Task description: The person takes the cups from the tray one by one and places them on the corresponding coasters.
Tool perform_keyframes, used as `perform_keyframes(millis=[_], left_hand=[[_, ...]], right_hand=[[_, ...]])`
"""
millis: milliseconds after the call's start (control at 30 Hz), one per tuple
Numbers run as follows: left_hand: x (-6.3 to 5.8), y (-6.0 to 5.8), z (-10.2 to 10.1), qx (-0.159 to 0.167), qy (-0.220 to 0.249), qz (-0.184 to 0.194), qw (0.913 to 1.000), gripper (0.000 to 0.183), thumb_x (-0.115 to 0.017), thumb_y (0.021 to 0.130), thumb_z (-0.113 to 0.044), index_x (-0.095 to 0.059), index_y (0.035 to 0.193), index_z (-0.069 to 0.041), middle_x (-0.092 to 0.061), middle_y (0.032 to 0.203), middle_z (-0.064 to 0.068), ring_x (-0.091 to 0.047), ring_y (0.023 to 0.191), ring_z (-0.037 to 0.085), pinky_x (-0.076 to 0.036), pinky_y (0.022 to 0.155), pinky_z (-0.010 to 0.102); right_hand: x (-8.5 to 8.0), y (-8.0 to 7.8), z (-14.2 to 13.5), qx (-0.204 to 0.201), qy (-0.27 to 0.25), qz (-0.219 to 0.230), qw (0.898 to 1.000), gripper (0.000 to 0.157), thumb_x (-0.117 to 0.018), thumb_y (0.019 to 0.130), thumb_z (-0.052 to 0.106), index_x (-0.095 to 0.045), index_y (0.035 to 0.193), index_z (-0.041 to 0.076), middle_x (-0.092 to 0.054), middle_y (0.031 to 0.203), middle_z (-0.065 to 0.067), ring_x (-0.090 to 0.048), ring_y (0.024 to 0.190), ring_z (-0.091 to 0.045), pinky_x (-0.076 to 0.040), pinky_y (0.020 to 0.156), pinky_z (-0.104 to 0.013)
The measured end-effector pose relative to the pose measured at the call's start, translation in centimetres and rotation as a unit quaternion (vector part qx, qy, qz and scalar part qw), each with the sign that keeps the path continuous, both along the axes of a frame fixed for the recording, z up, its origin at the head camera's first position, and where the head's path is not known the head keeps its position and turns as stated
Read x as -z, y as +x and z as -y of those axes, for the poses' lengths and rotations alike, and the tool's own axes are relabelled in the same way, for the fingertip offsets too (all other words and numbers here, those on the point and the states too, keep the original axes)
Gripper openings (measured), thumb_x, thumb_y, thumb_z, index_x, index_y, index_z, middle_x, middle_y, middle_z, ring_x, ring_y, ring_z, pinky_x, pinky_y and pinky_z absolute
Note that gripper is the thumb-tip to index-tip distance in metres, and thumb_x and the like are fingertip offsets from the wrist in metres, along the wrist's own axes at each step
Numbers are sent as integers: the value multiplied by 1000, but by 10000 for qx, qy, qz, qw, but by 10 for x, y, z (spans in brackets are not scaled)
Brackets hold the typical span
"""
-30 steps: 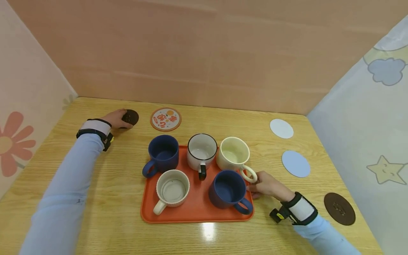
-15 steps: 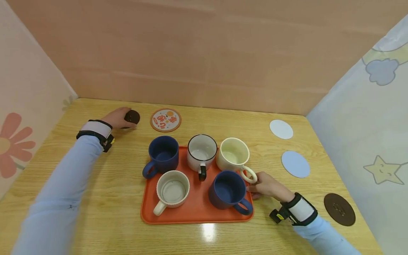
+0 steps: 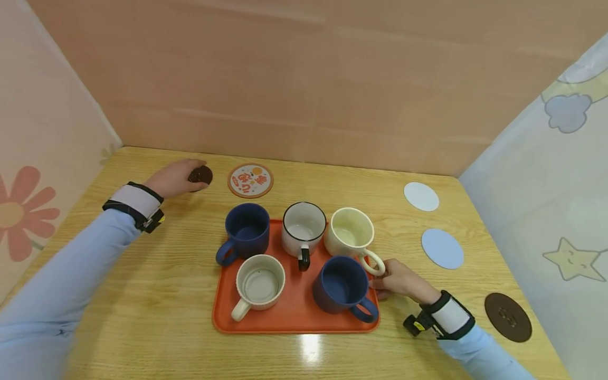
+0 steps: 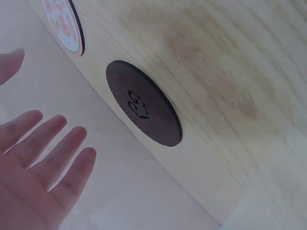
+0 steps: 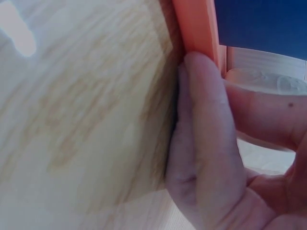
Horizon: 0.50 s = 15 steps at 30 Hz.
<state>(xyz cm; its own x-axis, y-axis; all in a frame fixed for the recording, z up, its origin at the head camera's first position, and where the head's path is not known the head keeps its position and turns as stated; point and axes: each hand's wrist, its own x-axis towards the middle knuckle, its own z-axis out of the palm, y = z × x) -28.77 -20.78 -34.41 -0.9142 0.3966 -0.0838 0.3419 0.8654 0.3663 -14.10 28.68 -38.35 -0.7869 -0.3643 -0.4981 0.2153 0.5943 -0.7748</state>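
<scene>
Left hand (image 3: 173,178), fingers straight, near dark coaster (image 3: 202,174); right hand (image 3: 399,277) pinches tray (image 3: 293,318) by rim. Tray probably stiff, heavy with mugs (image 3: 340,282); hold level, both ends.

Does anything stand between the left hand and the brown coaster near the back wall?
Nothing visible does. The left hand, fingers extended, shows apart from the brown coaster in the left wrist view, with no object between. The patterned coaster lies to one side, outside that path.
</scene>
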Motion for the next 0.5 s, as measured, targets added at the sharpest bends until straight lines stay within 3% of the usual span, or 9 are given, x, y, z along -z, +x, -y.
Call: perform_keyframes(millis=[233, 500], left_hand=[[-2, 15, -4, -110, -208, 387, 9990, 56, -56, 89, -26, -40, 127, 11, -52, 115, 32, -52, 102, 43, -43, 82, 51], [1, 32, -11, -80, 102, 901, 9958, 54, -55, 88, -28, -45, 122, 13, -55, 110, 31, -54, 99, 42, -45, 81, 50]], right_hand=[[0, 1, 0, 6, -29, 39, 10000, 20, -59, 81, 1, -52, 96, -10, -59, 78, -7, -63, 69, -18, -55, 63, -34], [-2, 1, 1, 76, 69, 67, 9999, 19, -59, 82, 1, -52, 96, -10, -60, 79, -7, -64, 71, -19, -55, 64, -34]])
